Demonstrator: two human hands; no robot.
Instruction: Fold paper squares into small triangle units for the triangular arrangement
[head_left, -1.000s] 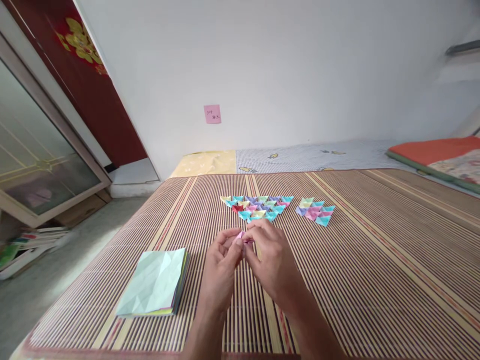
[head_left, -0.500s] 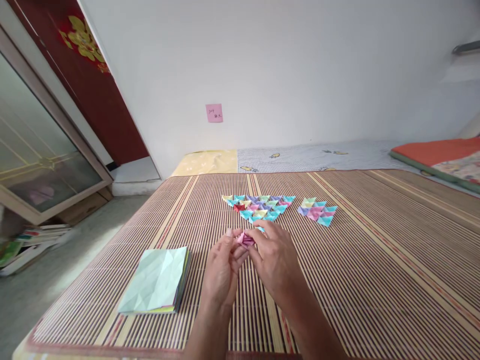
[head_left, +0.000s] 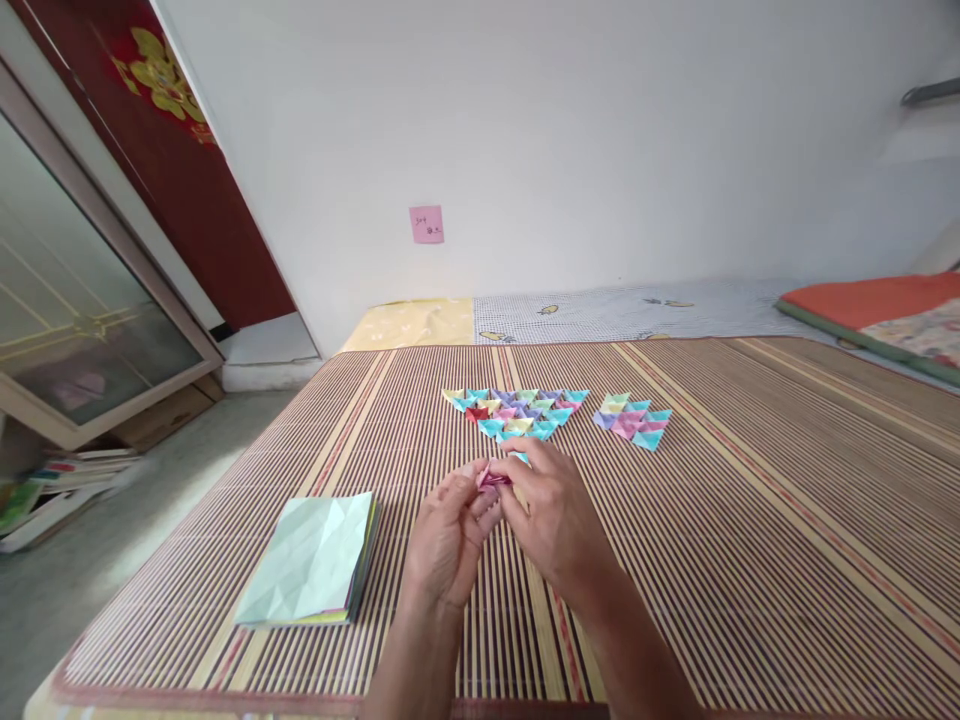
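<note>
A small piece of folded pink paper [head_left: 491,479] is pinched between my two hands above the striped mat. My left hand [head_left: 448,530] grips its left side with thumb and fingers. From the right, my right hand [head_left: 553,510] holds the other side, its fingers covering part of the folds. Just beyond the hands lie rows of small folded paper pieces [head_left: 517,410] in blue, yellow, pink, purple and red. A smaller group of folded pieces [head_left: 634,421] sits to their right. To the left of my hands rests a stack of creased paper squares [head_left: 304,560], pale green on top.
The striped bamboo mat [head_left: 750,560] covers the bed, with patterned sheet [head_left: 600,315] showing at its far edge. Folded orange-topped bedding [head_left: 862,300] lies at the far right. A pink note [head_left: 427,225] is stuck to the wall. Books [head_left: 60,490] lie on the floor at left.
My fingers have shifted slightly around the pink paper, and it now looks flatter and less of it shows. Both hands still hold it in nearly the same place.
</note>
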